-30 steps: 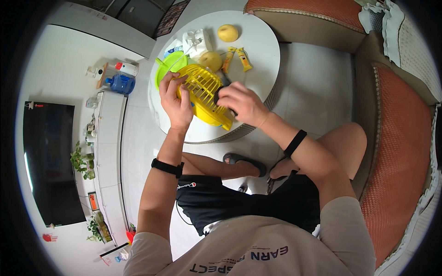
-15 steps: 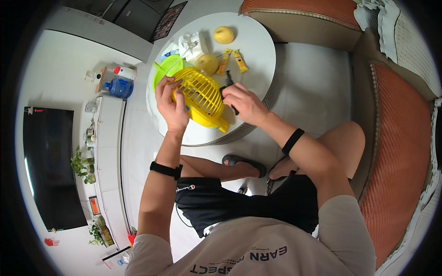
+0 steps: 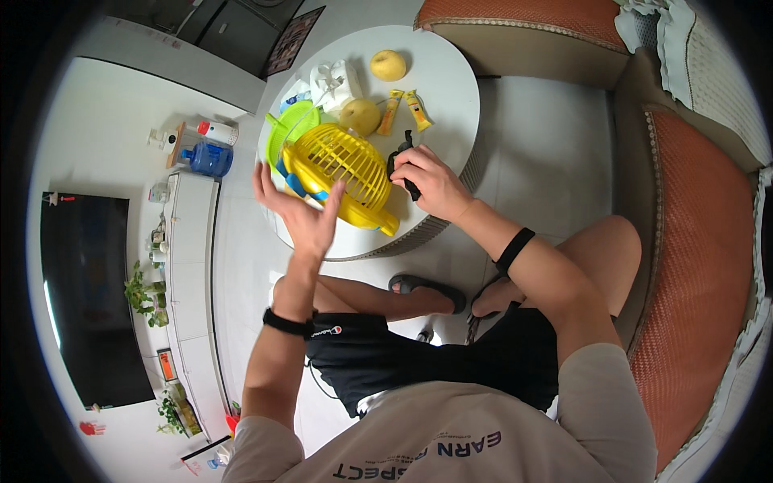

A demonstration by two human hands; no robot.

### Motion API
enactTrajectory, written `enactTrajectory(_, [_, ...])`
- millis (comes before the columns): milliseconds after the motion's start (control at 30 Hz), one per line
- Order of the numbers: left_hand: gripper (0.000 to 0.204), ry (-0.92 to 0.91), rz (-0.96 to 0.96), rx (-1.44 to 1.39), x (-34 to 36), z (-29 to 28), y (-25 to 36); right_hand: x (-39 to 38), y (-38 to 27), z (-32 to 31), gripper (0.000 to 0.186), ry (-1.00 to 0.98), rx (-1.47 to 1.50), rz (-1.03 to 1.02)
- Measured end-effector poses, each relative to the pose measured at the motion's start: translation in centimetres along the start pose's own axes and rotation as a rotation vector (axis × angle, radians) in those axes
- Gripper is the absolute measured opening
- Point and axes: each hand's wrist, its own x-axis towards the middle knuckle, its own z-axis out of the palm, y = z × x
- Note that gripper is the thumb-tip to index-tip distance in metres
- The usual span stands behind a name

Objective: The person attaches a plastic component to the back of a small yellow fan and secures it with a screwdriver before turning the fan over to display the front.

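Note:
A yellow slatted plastic basket (image 3: pixel 348 165) with blue parts along its rim lies tilted at the table's near side. My left hand (image 3: pixel 302 213) is open beside its near left edge, fingers spread, thumb close to the rim. At the basket's right, my right hand (image 3: pixel 428 181) is closed around a slim black object (image 3: pixel 409 143) whose kind I cannot make out. A green plastic basket (image 3: pixel 296 125) with a handle sits partly behind the yellow one. Touching the yellow basket's far side is a round yellow fruit (image 3: pixel 360 117).
The round white table (image 3: pixel 439 72) also bears another yellow fruit (image 3: pixel 389 65), two yellow sachets (image 3: pixel 418 110) and a white plastic bag (image 3: pixel 334 83). Orange-brown sofa seats (image 3: pixel 692 266) stand at the right. A white cabinet (image 3: pixel 193 266) runs along the left wall.
My left hand has let go of the yellow basket's rim and moved down and left, its fingers opening. The black object in my right hand shows more fully.

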Motion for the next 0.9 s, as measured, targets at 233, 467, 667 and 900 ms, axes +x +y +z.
enactTrajectory(233, [0.141, -0.271, -0.312, -0.327, -8.2, 3.7, 1.5, 0.2, -0.3, 0.8, 0.017, 0.02, -0.028, 0.109])
enactTrajectory(467, [0.119, -0.263, -0.47, -0.307, -7.2, 4.7, 2.5, 0.1, -0.6, 1.5, 0.018, 0.012, -0.009, 0.141])
enactTrajectory(667, [0.071, -0.322, -0.375, -0.205, -3.4, 0.4, 2.2, 0.6, -1.7, 1.5, 0.016, 0.011, 0.049, 0.092])
enactTrajectory(900, [0.059, -0.355, -0.233, -0.045, -3.3, -2.2, 1.1, 1.4, -3.5, 1.6, 0.013, -0.031, 0.149, 0.119])
